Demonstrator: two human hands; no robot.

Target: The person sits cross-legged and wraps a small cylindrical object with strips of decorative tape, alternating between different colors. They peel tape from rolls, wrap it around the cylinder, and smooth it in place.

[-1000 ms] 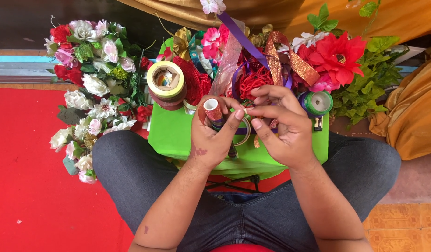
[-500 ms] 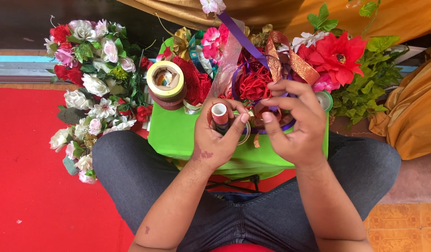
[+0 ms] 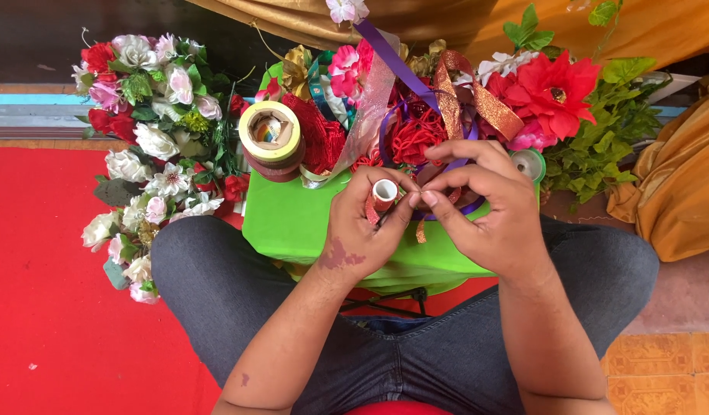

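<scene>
White and red artificial flowers lie at 9 o'clock. Stacked tape rolls sit on green box. Left hand grips small red ribbon spool at centre; right hand, at 3 o'clock of it, pinches the ribbon end. Red flower at 1 o'clock.

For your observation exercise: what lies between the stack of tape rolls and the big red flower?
In the head view, between the stack of tape rolls and the big red flower lies a tangle of ribbons.
</scene>
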